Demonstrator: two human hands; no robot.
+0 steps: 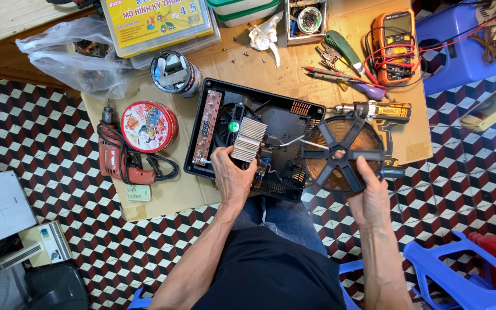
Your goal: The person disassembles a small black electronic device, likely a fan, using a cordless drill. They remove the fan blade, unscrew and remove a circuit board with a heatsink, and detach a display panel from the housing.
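left hand (pixel 232 177) pressed flat inside opened black cooker base (pixel 282 123), right hand (pixel 368 195) pinching round copper coil (pixel 341 152) lifted off beside it.

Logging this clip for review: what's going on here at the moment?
A person sits over an opened black appliance casing lying on cardboard on the floor. The left hand rests inside it on the circuit board by the finned metal heat sink. The right hand holds the round copper coil disc lifted off to the casing's right edge, white wires still joined. A cordless drill, a multimeter and a red drill lie around.
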